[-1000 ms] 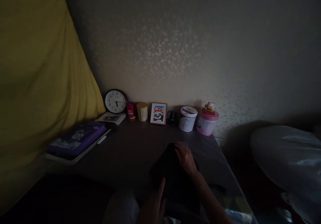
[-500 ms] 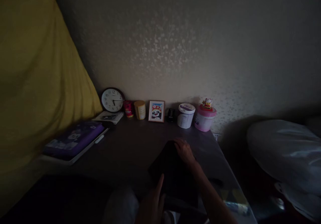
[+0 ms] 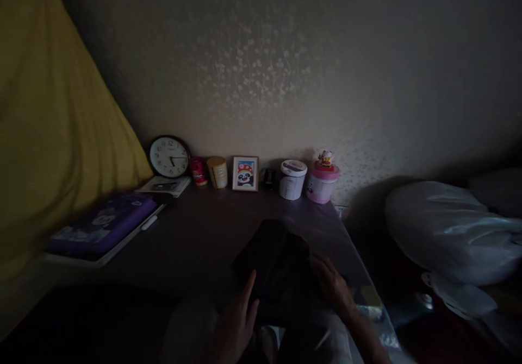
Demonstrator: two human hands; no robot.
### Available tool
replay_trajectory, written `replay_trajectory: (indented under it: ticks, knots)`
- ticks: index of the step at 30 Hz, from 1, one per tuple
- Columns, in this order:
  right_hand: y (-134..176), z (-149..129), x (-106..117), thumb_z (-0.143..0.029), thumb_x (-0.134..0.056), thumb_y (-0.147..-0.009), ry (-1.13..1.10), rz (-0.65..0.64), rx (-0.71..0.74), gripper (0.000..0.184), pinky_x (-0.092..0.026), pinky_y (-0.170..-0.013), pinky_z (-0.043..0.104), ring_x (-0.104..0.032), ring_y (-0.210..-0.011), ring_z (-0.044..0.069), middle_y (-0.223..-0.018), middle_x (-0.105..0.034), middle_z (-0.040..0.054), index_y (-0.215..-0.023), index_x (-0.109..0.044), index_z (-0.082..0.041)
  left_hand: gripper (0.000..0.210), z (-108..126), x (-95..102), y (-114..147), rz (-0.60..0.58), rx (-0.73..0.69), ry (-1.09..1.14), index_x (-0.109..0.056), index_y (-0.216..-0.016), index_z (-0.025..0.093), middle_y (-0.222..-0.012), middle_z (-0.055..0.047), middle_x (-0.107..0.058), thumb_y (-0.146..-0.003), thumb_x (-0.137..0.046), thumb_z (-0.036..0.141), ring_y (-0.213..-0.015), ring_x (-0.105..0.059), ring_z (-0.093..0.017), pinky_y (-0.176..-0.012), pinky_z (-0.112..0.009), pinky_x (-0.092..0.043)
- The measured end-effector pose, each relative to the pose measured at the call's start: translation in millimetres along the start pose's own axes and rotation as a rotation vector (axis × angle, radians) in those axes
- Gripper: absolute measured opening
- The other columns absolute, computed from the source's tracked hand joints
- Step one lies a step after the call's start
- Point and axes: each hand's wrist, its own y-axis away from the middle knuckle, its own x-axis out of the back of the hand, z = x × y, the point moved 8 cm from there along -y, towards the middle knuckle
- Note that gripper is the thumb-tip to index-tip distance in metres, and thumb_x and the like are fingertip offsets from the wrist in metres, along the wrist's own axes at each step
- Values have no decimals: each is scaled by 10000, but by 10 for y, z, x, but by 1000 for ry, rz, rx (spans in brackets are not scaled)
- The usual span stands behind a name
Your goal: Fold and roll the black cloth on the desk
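A black item that looks like folded cloth or a soft bag [image 3: 275,263] lies on the dark desk [image 3: 196,233] in front of me; its exact kind is lost in the dim light. My left hand [image 3: 237,320] is at its lower left edge, index finger and thumb stretched out and apart. At its right edge is my right hand [image 3: 333,285], fingers extended and lying along the side. The fingertips of that hand are partly lost in shadow.
Along the wall stand a round clock [image 3: 169,156], a red can [image 3: 198,171], a yellow canister [image 3: 217,172], a framed panda picture [image 3: 245,174], a white tub [image 3: 292,180] and a pink tub [image 3: 322,184] topped by a figurine. A purple case [image 3: 106,223] lies left; a plastic-wrapped bundle [image 3: 444,228] sits right.
My right hand has moved from the black item's top corner down and right to its right edge. The item's upper right corner now shows. The whole view has shifted slightly.
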Motion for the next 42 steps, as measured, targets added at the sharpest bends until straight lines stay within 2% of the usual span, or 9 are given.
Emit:
replay_trajectory:
  ticks: [4, 11, 15, 20, 25, 28, 34, 39, 42]
  knots:
    - [104, -199, -42, -184, -333, -883, -32, -25, 63, 325, -488, -861, 290, -512, -1107, 161, -1320, -422, 52, -1147, -496, -284, 522, 3, 22, -9, 25, -7, -26, -226, -1353, 254, -1299, 0, -456, -854, -376, 248, -1143, -487, -149, -920, -264, -440]
    - [85, -381, 2, -154, -335, -866, -45, -47, 137, 295, -475, -862, 274, -512, -1107, 153, -1308, -452, 62, -1046, -553, -236, 514, -55, -41, -21, 44, -20, 55, -229, -1353, 237, -1322, -5, -428, -857, -358, 191, -1187, -435, -116, -950, -239, -408]
    - [2, -424, 91, -111, -367, -825, 75, -55, 202, 285, -462, -854, 344, -576, -989, 171, -1140, -592, 59, -965, -589, -222, 510, -19, -4, -7, 24, -9, 5, -225, -1358, 231, -1299, -10, -466, -864, -351, 211, -1136, -491, -114, -905, -211, -432]
    - [-311, -433, 209, -68, -364, -789, 162, 26, 125, 331, -449, -841, 383, -590, -914, 183, -999, -645, 50, -982, -589, -215, 501, 22, -31, 20, -35, 38, -118, -222, -1361, 257, -1093, -31, -632, -874, -337, 250, -946, -611, -135, -769, -203, -481]
    - [-577, -414, -188, -91, -378, -812, 146, -25, 159, 331, -444, -882, 339, -551, -1017, 170, -1105, -606, 56, -1063, -567, -195, 510, -4, -219, 10, -23, 6, -168, -162, -1376, 263, -952, -34, -660, -886, -296, 220, -841, -628, -117, -750, -190, -462]
    - [-585, -280, -409, -134, -417, -819, 257, -58, 84, 312, -453, -857, 388, -547, -1025, 215, -1142, -588, 85, -1084, -569, -192, 512, -45, -309, -1, -34, 27, -224, -139, -1379, 277, -938, -44, -647, -891, -287, 227, -807, -627, -121, -712, -191, -466]
    - [-355, -427, -446, -153, -424, -839, 281, -73, 107, 336, -432, -890, 405, -495, -1104, 227, -1222, -534, 85, -1149, -542, -209, 506, -52, -339, 0, -75, 49, -281, -103, -1382, 289, -917, -51, -633, -900, -248, 239, -713, -621, -122, -656, -207, -473]
    - [131, -792, -429, -176, -493, -803, 169, -238, 145, 366, -433, -894, 400, -498, -1110, 248, -1215, -538, 121, -1164, -549, -191, 516, -69, -324, 2, -61, 56, -288, -96, -1380, 306, -952, -45, -630, -898, -270, 248, -728, -627, -128, -637, -207, -464]
    - [506, -974, -428, -182, -501, -797, -21, -393, 192, 339, -469, -827, 288, -569, -1003, 187, -1113, -612, 47, -1114, -581, -273, 538, -64, -319, 4, -69, 41, -222, -57, -1383, 307, -965, -34, -634, -899, -284, 242, -742, -628, -114, -651, -189, -454]
